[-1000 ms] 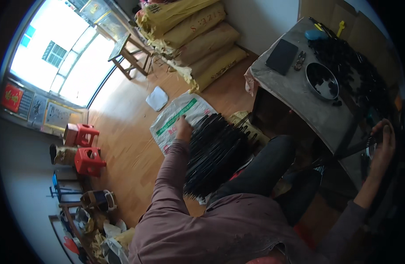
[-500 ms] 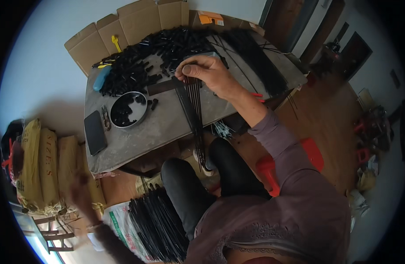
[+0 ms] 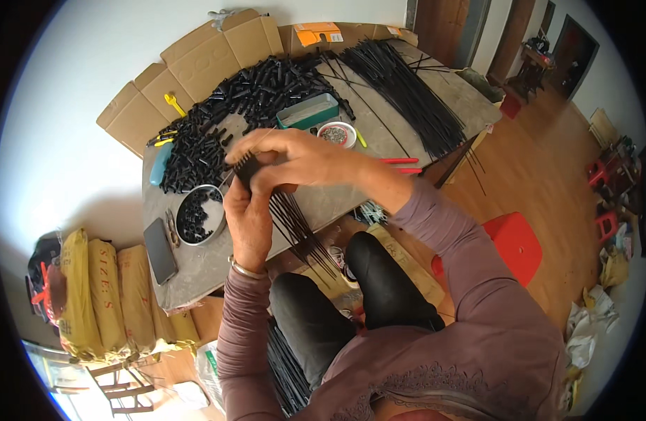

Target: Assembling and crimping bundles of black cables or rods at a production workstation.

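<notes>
My right hand (image 3: 298, 158) is closed over the upper end of a bundle of thin black rods (image 3: 295, 224). The rods slant down past the table's front edge toward my knees. My left hand (image 3: 247, 219) meets it from below, its fingers pressed to the same bundle. Between the fingers the dark rod ends (image 3: 247, 167) stand in a close row, like comb teeth. Part of the grip is hidden behind the right hand. A round metal bowl (image 3: 199, 240) with small black pieces sits left of my left hand.
Black tubular parts (image 3: 267, 88) are heaped across the table (image 3: 189, 281). More long rods (image 3: 407, 98) lie at the right. A green tray (image 3: 307, 112), a white dish (image 3: 337, 135), red-handled pliers (image 3: 401, 166) and a phone (image 3: 160, 251) are there too. A red stool (image 3: 512, 249) stands right.
My left hand has come up from the lower left to the bundle. My right hand has shifted left and lower with the rods. The head view has tilted slightly.
</notes>
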